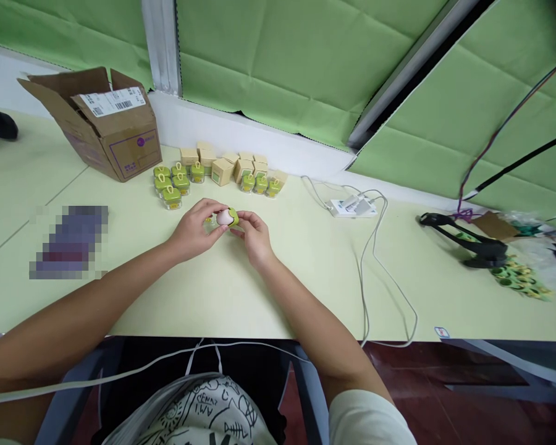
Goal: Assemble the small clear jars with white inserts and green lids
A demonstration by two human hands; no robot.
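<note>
Workpiece (227,216) position?

— Between both hands, over the bench (315,259). Long axis looks crosswise: pale rounded end toward the left hand (192,233), green end toward the right hand (257,240).

Nearer hand?

— Neither, both are on it. Left fingers pinch the pale end, index above, thumb below. Right fingers look closed on the green end; contact partly hidden.

Around it?

— Green-topped containers (171,196) just beyond, six left, three right, with small cartons (221,172) behind.

Any readable text?

— Barely. Cardboard box (134,151): shipping label (106,102) and purple logo (141,142), print too small. Shirt (213,411) doodles: block letters, maybe "AMI". Bench-edge sticker (442,332): illegible.
</note>
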